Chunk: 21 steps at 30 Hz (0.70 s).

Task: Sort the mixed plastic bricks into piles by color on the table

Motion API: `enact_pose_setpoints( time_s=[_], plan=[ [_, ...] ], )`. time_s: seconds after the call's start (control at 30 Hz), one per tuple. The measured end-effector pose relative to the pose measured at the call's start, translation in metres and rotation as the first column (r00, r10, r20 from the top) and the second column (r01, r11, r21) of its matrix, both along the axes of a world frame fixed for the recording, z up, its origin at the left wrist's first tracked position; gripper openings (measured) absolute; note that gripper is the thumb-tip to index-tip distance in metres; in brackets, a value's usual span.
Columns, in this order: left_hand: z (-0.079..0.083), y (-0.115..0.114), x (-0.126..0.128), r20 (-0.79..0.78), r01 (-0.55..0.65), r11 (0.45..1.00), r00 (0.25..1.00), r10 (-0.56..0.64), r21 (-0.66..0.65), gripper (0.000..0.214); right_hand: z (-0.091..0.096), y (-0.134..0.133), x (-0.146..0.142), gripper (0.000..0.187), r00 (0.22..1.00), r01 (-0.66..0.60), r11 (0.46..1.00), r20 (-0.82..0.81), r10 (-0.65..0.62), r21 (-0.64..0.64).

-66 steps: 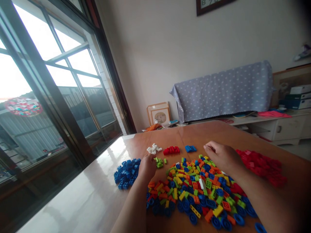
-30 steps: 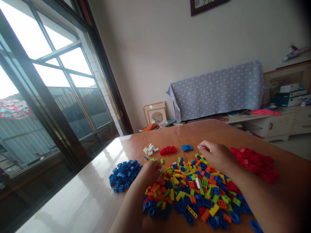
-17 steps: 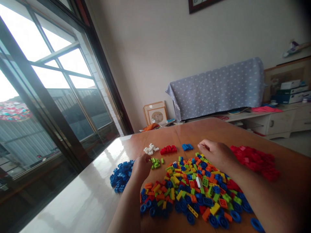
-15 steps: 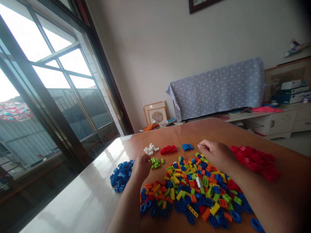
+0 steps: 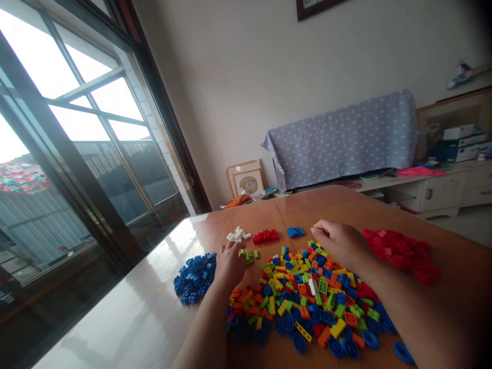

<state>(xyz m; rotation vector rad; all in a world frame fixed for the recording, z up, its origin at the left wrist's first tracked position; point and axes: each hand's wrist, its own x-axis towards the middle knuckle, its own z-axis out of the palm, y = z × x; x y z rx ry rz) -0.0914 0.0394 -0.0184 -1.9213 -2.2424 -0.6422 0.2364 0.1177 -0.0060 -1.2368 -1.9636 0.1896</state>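
My left hand (image 5: pixel 231 262) is over the left side of a small pile of lime-green bricks (image 5: pixel 247 256), its fingers stretched forward and somewhat apart. No brick shows in it. To its left lies a heap of blue bricks (image 5: pixel 194 279). My right hand (image 5: pixel 340 242) rests beyond the large mixed heap of bricks (image 5: pixel 307 294), fingers curled in; whatever they may hold is hidden. Closest to its fingertips is a short row of blue bricks (image 5: pixel 295 232). A row of red bricks (image 5: pixel 266 236) and a cluster of white bricks (image 5: pixel 239 234) lie farther left.
A heap of red bricks (image 5: pixel 400 253) lies on the wooden table (image 5: pixel 307 205), right of my right hand. Beyond the table are a cloth-covered object (image 5: pixel 342 141) and a low white cabinet (image 5: pixel 442 192). Glass doors (image 5: pixel 111 154) stand on the left.
My left hand has shifted slightly right over the lime-green bricks, and its fingers have spread from a closer bunch. My right hand has stayed almost still.
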Motion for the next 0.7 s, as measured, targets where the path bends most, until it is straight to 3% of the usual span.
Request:
enact_pose_setpoints(
  time_s=[0.23, 0.53, 0.7],
  plan=[
    [-0.009, 0.003, 0.022, -0.079, 0.132, 0.974, 0.986, -0.148, -0.186, 0.038, 0.001, 0.000, 0.000, 0.030, 1.000, -0.011, 1.000, -0.005, 0.011, -0.007],
    [-0.017, 0.004, 0.023, -0.154, 0.067, 0.969, 0.982, -0.106, -0.239, 0.046, 0.000, 0.000, 0.000, 0.029, 1.000, -0.011, 1.000, -0.014, 0.011, -0.010],
    [-0.006, 0.002, 0.024, -0.099, 0.042, 0.973, 0.993, -0.066, -0.229, 0.047, 0.000, 0.000, 0.001, 0.029, 1.000, -0.012, 1.000, -0.028, 0.012, -0.010]
  ],
)
